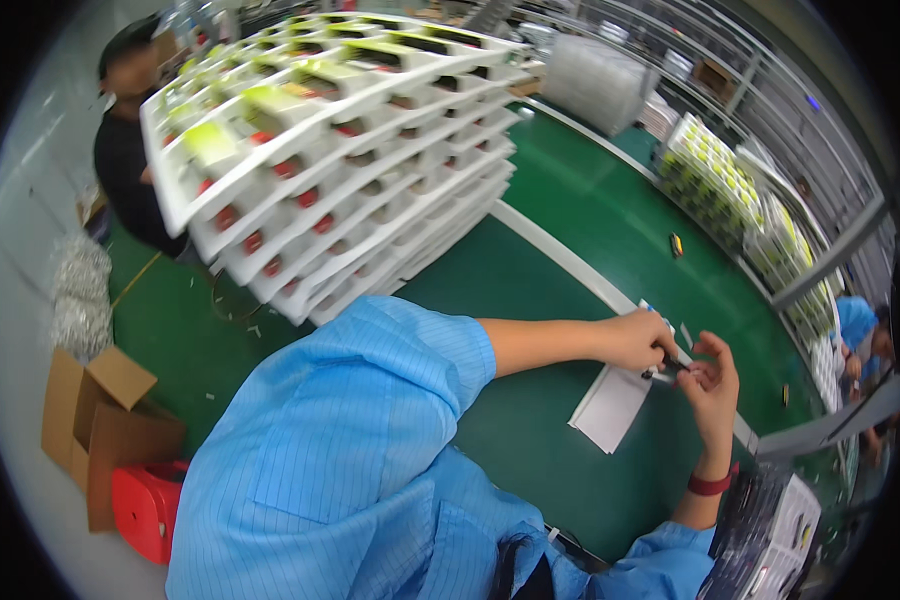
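My left hand [638,340] reaches across the green worktop with its fingers closed. My right hand [711,387] faces it from the right, thumb and fingers drawn together in a pinch. Between the two sets of fingertips is a small black part [676,364], mostly covered, and both hands seem to grip it. Its exact kind is too small to make out. Below my left hand lies a white stack of paper or a flat white box [610,408] on the worktop. A bit of white and blue [650,308] shows just beyond my left hand.
Tall stacked white trays [340,180] with yellow-green and red items rise at the left. A green conveyor [610,190] runs beyond a pale rail [550,245], carrying a small black-and-yellow item [676,245]. Filled trays [710,170] stand beyond it. Dark plastic packages [760,540] lie lower right.
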The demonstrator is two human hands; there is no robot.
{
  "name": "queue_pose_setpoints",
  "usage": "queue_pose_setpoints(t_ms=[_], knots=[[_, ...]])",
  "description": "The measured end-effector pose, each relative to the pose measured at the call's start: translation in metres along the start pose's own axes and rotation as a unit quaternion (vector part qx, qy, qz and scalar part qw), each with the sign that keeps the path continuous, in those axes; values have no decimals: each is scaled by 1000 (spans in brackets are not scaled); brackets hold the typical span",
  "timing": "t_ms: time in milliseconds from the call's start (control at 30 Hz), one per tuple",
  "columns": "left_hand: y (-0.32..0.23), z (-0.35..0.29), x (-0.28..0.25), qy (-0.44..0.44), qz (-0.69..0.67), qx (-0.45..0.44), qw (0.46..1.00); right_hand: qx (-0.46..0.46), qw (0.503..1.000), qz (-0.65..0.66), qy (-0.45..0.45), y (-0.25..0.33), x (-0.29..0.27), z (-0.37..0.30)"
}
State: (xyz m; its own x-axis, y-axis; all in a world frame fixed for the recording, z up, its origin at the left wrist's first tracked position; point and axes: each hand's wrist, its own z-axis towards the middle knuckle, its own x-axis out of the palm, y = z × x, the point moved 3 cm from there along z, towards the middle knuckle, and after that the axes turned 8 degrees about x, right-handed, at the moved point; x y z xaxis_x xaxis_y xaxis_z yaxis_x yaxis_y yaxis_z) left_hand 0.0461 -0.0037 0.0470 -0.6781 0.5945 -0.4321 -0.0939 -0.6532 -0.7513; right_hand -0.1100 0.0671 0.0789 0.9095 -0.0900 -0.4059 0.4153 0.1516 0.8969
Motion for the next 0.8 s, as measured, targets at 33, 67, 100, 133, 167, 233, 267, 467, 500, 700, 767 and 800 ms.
queue_pose_setpoints(t_ms=[33,67,100,133,167,233,267,467,500,700,767,800], knots=[[11,15,8,-25,-48,1,999,-6,1000,14,-20,-10,-12,4],[12,24,10,-12,-65,-29,997,9,998,55,-26,-13,-17,6],[15,30,8,2,-80,-63,995,23,995,97,-30,-17,-19,10],[23,38,11,2,-86,-51,995,23,995,89,-34,-20,-25,12],[32,46,17,2,-94,-41,995,26,996,81,-35,-24,-31,13],[45,56,27,51,-154,-95,982,27,995,67,-64,-38,-39,17],[54,56,28,50,-196,-124,971,23,995,66,-72,-43,-39,22],[73,47,49,2,-370,-235,899,70,949,225,-207,-87,-42,27],[75,47,49,-6,-389,-233,891,98,907,330,-243,-98,-46,23],[81,46,48,15,-426,-276,862,155,892,416,-81,-100,-32,14],[79,49,46,25,-432,-269,860,115,957,231,-131,-95,-39,15],[80,48,45,30,-423,-274,863,105,961,223,-128,-96,-39,14]])
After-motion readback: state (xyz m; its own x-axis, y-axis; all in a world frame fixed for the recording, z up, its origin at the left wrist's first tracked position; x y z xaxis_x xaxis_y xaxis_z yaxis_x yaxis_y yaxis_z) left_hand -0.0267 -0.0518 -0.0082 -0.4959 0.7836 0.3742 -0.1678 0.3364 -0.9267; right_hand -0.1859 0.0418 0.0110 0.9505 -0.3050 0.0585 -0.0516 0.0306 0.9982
